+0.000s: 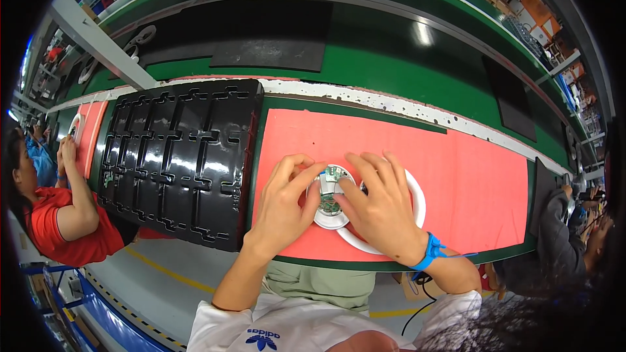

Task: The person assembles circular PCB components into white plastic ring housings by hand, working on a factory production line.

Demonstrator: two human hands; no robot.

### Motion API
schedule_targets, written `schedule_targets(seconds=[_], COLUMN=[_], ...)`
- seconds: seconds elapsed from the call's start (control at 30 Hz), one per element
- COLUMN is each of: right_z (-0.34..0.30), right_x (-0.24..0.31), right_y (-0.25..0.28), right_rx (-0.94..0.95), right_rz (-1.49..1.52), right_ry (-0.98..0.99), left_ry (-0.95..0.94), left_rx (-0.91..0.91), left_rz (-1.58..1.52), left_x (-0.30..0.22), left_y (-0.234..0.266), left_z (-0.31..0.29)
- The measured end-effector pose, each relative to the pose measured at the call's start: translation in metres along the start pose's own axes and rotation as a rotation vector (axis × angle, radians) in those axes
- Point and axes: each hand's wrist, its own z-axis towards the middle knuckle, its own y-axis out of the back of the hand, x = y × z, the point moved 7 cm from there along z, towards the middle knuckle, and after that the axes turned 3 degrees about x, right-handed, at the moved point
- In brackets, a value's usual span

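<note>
A round white housing [330,221] with a green circuit board [331,206] inside lies before me on a pink mat [469,182]. My left hand [287,199] grips its left side, fingers curled and the thumb along the rim. From the right, my right hand [381,212] reaches over it, thumb and a bent finger at the board, other fingers raised and spread. Under my right hand lies a white ring [418,205], partly covered; whether it joins the housing cannot be made out. A blue wrist strap [430,252] circles my right wrist.
A black moulded tray [182,163] with many compartments stands left of the mat. Behind runs a green surface [391,45] with black mats [274,42]. A person in red [72,215] works at the left; another in dark clothing [561,228] sits at the right.
</note>
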Motion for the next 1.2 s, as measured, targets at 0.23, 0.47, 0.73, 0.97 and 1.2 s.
schedule_targets(seconds=[0.23, 0.47, 0.73, 0.97, 1.2], right_z=[-0.004, -0.005, 0.002, 0.007, 0.009], right_x=[0.004, 0.005, -0.006, -0.013, -0.022], right_y=[-0.006, -0.007, -0.01, -0.01, -0.005], right_rx=[0.046, 0.009, 0.027, 0.046, -0.029], right_rz=[-0.039, -0.045, 0.045, 0.16, 0.226], right_ry=[0.027, 0.044, 0.034, 0.025, 0.01], left_ry=[-0.052, -0.04, -0.075, -0.036, -0.061], left_rx=[0.055, -0.004, 0.051, 0.1, -0.007], left_rz=[0.213, 0.387, 0.444, 0.432, 0.21], left_x=[-0.023, -0.027, -0.024, -0.024, -0.015], left_y=[0.004, 0.003, -0.003, 0.0, 0.005], left_z=[-0.014, -0.022, -0.017, -0.01, -0.01])
